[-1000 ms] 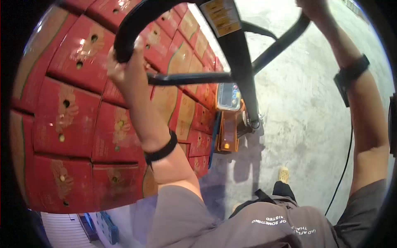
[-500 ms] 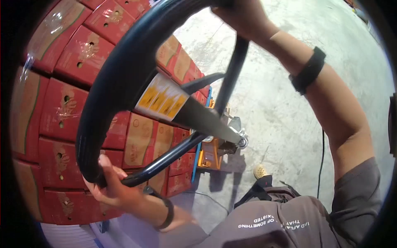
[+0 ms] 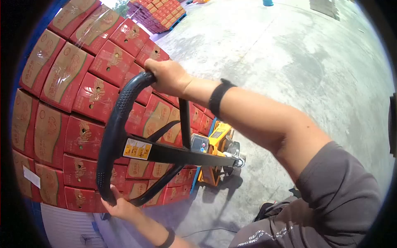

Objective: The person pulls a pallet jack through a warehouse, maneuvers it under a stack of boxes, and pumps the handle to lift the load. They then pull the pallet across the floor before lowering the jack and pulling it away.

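Left of centre in the frame stands a black handle, and the person's right hand is curled round its top end while the left hand grasps its lower corner. Its shaft reaches the yellow pallet jack near centre, beside red cartons stacked leftward.

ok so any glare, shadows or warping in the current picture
Head view: glare streaks the clear film on the red cartons; head view: a dark shadow lies on the floor by the yellow pallet jack; head view: fisheye curving, black corners, fine print on the black handle's label unreadable.
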`<state>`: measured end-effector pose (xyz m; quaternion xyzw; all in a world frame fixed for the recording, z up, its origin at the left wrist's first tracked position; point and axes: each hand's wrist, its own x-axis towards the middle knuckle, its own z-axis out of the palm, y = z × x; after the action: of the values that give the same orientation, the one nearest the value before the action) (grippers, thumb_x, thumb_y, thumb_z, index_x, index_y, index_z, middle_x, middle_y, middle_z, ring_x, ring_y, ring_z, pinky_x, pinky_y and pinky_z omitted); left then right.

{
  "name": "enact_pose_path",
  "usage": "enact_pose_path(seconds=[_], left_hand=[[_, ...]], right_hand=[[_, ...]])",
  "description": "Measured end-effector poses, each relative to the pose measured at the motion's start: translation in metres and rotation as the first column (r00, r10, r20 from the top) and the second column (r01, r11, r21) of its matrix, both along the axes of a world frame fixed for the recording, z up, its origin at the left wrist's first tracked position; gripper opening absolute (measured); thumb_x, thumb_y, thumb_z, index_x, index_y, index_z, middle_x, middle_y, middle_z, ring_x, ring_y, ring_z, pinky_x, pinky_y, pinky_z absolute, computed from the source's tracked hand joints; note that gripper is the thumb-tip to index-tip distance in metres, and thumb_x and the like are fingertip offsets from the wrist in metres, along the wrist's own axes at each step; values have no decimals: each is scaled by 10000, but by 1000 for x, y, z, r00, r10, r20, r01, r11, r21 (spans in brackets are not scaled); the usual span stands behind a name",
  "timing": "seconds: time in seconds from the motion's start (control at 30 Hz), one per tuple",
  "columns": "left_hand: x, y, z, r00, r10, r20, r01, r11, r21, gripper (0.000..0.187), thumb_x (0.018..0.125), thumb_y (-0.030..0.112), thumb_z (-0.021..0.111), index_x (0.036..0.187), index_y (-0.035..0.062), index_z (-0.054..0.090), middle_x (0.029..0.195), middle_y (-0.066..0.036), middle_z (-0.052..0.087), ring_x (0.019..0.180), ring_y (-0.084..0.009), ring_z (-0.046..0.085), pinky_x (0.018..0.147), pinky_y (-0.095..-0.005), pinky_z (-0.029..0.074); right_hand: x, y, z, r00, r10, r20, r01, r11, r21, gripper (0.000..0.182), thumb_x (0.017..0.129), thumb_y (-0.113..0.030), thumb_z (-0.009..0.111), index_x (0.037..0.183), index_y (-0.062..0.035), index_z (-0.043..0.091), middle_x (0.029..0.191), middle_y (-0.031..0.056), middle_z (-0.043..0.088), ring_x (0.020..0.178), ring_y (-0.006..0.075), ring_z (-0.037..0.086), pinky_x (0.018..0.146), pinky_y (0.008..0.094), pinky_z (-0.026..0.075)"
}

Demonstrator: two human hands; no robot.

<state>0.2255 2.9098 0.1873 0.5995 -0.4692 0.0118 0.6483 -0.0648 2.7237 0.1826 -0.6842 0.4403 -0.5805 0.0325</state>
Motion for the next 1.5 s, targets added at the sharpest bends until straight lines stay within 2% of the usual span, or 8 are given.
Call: enact_pose_path(seconds=[0.17,0.33,0.57,0.73,0.83,1.0,1.27,1.5], left_hand=[[-15,1,-3,999,27,36,-24,997,-78,253,846,113,659,1051,-22,600,990,-62,629,892,-152,533,820,-285,400],[-13,14,-7,995,100,14,-99,994,-48,301,800,34,612,1101,33,600,960,-46,644,509,-37,391,429,-185,281],[-96,15,1,941,338,25,-338,939,64,308,841,51,582,1144,11,542,706,-8,511,489,-63,407,433,-202,342],[-129,16,-3,885,461,70,-466,875,131,311,824,100,638,1113,16,563,880,-45,612,547,-76,467,425,-200,361],[-153,7,-5,803,584,115,-594,802,72,273,836,151,648,1054,-8,602,769,-27,577,513,-66,435,423,-210,316],[-196,-4,13,760,610,224,-636,769,63,314,738,48,707,991,-107,603,926,-217,649,827,-285,606,793,-358,481],[-136,13,-20,570,714,406,-772,635,-31,321,732,119,728,945,-92,615,829,-213,641,714,-304,587,674,-400,485],[-45,38,-52,456,756,470,-788,588,-182,378,806,234,667,1070,-31,612,823,-93,627,562,-152,527,446,-261,420]], right_hand=[[-1,-23,-6,994,100,37,-98,994,-51,170,752,-176,619,858,-107,505,688,161,593,697,384,597,604,469,460],[4,-28,-1,993,111,32,-111,994,6,194,743,-180,630,870,-103,505,694,168,594,711,390,594,609,475,452],[0,-85,-8,964,256,77,-263,960,99,259,706,-127,668,902,-93,503,751,182,605,770,395,598,648,462,463],[15,-122,-22,895,426,134,-435,899,45,288,683,-97,669,909,-83,492,769,179,607,769,396,598,645,464,462],[11,-133,-23,820,547,167,-562,826,51,323,648,-84,683,881,-82,460,735,167,586,745,399,592,624,475,460],[30,-152,-29,705,699,122,-709,698,98,331,631,-43,673,867,-67,441,766,139,570,764,356,594,632,436,481],[43,-154,-44,617,762,196,-767,638,-65,319,623,-34,666,849,-64,442,745,112,556,739,326,593,618,419,487],[44,-154,-59,616,763,195,-742,645,-184,369,595,-55,700,850,-84,436,741,102,561,740,325,597,620,423,481]])
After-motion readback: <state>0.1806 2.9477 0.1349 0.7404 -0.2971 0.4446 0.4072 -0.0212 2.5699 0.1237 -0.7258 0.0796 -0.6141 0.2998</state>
